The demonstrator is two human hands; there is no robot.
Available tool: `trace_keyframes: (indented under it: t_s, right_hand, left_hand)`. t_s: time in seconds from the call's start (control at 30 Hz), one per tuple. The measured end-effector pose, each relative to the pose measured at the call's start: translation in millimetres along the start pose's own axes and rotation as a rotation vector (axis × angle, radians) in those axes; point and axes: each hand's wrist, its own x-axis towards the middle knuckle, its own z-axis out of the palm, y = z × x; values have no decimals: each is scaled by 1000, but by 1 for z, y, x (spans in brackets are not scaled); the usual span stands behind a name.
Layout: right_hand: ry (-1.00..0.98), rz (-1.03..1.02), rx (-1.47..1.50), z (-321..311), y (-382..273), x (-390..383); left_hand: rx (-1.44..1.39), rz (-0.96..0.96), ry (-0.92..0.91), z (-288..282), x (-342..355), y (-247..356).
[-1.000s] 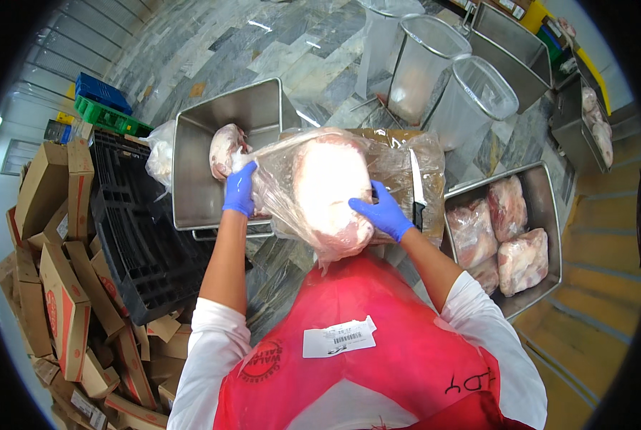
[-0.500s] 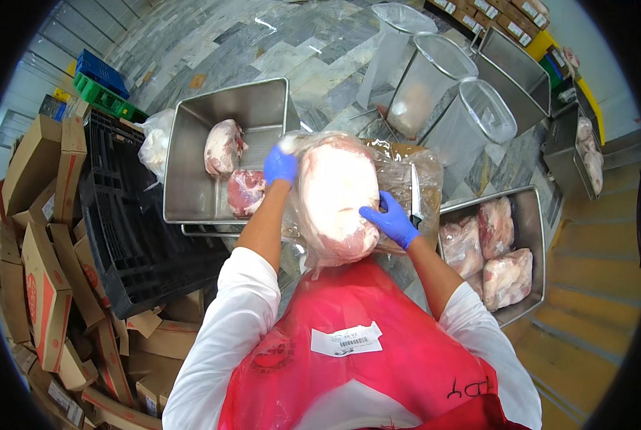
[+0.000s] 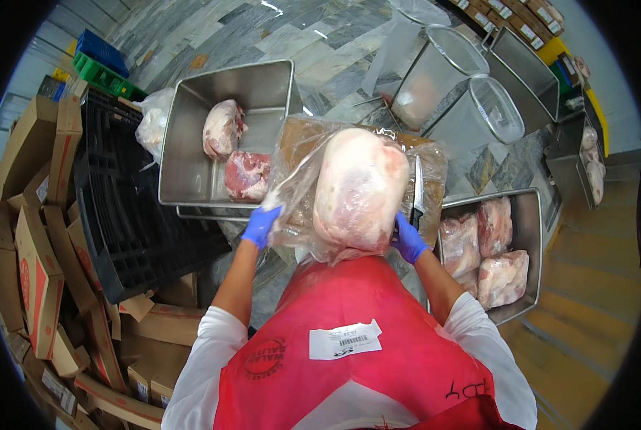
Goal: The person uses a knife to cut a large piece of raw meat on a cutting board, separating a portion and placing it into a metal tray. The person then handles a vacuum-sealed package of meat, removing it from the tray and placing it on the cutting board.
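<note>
A large pale, fatty cut of meat [image 3: 360, 190] lies on a brown cutting board [image 3: 295, 140] in front of me. Clear plastic wrap [image 3: 292, 208] spreads out from its left side and below it. My left hand [image 3: 262, 226], in a blue glove, is closed on the wrap's lower left edge. Against the meat's lower right side is my right hand [image 3: 409, 239], also blue-gloved, its fingertips partly hidden by the cut as it grips there. A knife [image 3: 418, 188] with a dark handle rests on the board just right of the meat.
A steel tub [image 3: 166, 161] at left holds two unwrapped cuts. Another steel tub [image 3: 537, 251] at right holds several wrapped cuts. Clear plastic bins [image 3: 446, 79] stand beyond the board. A black pallet [image 3: 120, 215] and a pile of cardboard boxes [image 3: 37, 279] are at far left.
My left hand has moved down and left from the meat's upper left side, drawing the wrap out. The meat has shifted right and turned. My right hand has slid down to its lower side.
</note>
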Motion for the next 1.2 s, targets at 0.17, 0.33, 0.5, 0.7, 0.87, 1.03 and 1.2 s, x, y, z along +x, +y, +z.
trace_keyframes:
  t_s: [0.17, 0.33, 0.5, 0.7, 0.87, 1.03, 1.2]
  right_hand:
    - [72, -215, -81, 22, 10, -12]
    - [168, -728, -152, 51, -25, -16]
    - [305, -730, -647, 55, -45, -12]
    - [155, -712, -540, 47, -55, -11]
    - [72, -669, -403, 48, -61, -19]
    - [65, -702, -386, 47, -57, -13]
    - [128, -713, -355, 39, -47, -7]
  left_hand:
    - [-13, -200, -127, 75, 17, 20]
    - [92, -313, -450, 56, 20, 18]
    - [855, 42, -124, 9, 25, 5]
    - [-387, -130, 47, 8, 38, 56]
    - [-906, -15, -37, 59, 69, 112]
    - [-126, 91, -159, 74, 90, 87]
    - [500, -281, -370, 92, 84, 95]
